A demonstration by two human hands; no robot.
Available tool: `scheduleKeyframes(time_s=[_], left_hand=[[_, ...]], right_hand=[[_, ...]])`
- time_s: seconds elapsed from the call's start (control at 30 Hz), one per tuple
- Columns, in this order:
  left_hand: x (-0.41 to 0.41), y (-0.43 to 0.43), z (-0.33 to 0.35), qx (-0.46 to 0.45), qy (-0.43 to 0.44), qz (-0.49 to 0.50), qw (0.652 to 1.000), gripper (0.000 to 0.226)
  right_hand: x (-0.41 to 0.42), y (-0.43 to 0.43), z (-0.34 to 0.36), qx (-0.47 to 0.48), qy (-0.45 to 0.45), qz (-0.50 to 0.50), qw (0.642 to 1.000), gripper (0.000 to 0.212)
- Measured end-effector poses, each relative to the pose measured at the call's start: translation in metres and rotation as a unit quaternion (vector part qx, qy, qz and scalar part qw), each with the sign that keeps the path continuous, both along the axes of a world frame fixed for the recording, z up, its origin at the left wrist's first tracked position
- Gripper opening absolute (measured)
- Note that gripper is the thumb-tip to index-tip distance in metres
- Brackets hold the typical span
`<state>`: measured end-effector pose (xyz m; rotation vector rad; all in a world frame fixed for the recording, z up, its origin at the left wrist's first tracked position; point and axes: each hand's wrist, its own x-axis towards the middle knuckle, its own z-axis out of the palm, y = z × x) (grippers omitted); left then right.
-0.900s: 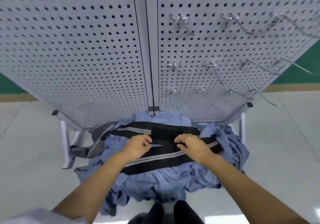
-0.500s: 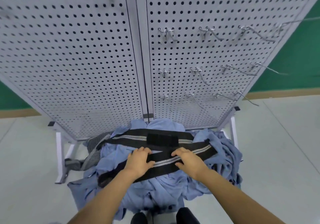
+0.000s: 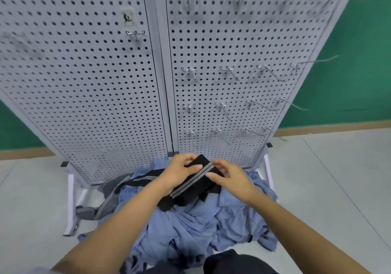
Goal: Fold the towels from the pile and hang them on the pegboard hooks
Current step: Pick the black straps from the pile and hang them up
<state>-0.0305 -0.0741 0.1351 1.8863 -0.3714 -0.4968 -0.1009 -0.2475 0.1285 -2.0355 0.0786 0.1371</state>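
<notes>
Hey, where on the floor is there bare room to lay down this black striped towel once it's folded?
Bare floor lies right of the blue pile, past the pegboard's right leg. Another open stretch sits left of the left leg. Crowded: the middle, where the pile and a grey striped cloth spread under both hands, left and right, which hold the black striped towel.

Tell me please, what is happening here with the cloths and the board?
A person is folding a black towel with grey stripes, held in the left hand and the right hand above a pile of blue towels on the floor. The pegboard stands just behind the pile. None of the hooks in view carries a towel yet.
</notes>
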Motion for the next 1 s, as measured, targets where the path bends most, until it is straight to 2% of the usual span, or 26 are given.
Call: scheduleKeyframes(time_s=[0.07,0.2,0.4,0.47,0.57,0.6,0.67,0.73,0.77,0.8,0.87,0.93,0.97,1.0], left_hand=[[-0.008,-0.005,0.025,-0.036,-0.001,0.025,0.999,0.009],[-0.03,-0.008,0.064,-0.069,-0.025,0.08,0.994,0.011],[-0.062,0.001,0.084,-0.004,-0.05,0.121,0.991,0.032],[-0.075,-0.007,0.079,0.024,-0.052,0.113,0.992,0.047],[-0.091,-0.03,0.064,0.029,-0.04,0.061,0.997,0.08],[-0.096,-0.04,0.06,0.006,-0.025,0.065,0.998,0.084],[-0.103,-0.058,0.049,-0.068,0.047,0.124,0.989,0.077],[-0.108,-0.077,0.033,-0.135,0.197,0.18,0.954,0.072],[-0.108,-0.087,0.023,-0.164,0.285,0.192,0.924,0.074],[-0.108,-0.097,0.014,-0.194,0.37,0.197,0.887,0.072],[-0.106,-0.119,-0.001,-0.299,0.508,0.198,0.783,0.066],[-0.106,-0.142,-0.011,-0.418,0.568,0.216,0.675,0.062],[-0.103,-0.152,-0.017,-0.453,0.565,0.241,0.646,0.059],[-0.099,-0.16,-0.024,-0.471,0.549,0.267,0.637,0.055]], right_hand=[[0.001,0.001,0.025,-0.065,-0.049,-0.015,0.997,0.044],[-0.002,0.001,0.067,-0.147,-0.129,-0.046,0.98,0.025],[-0.02,-0.01,0.12,-0.225,-0.178,-0.083,0.954,0.021],[-0.025,-0.013,0.129,-0.215,-0.183,-0.106,0.954,0.015],[-0.032,-0.022,0.133,-0.177,-0.189,-0.136,0.956,0.014],[-0.034,-0.027,0.133,-0.163,-0.19,-0.143,0.958,0.015],[-0.036,-0.041,0.128,-0.131,-0.185,-0.154,0.962,0.014],[-0.036,-0.058,0.117,-0.088,-0.17,-0.165,0.968,0.011],[-0.036,-0.066,0.109,-0.063,-0.16,-0.17,0.97,0.01],[-0.036,-0.073,0.101,-0.03,-0.151,-0.175,0.972,0.01],[-0.039,-0.084,0.084,0.039,-0.128,-0.191,0.972,0.011],[-0.046,-0.095,0.068,0.083,-0.108,-0.204,0.97,0.013],[-0.05,-0.103,0.061,0.098,-0.099,-0.208,0.968,0.012],[-0.053,-0.111,0.054,0.116,-0.09,-0.215,0.966,0.01]])
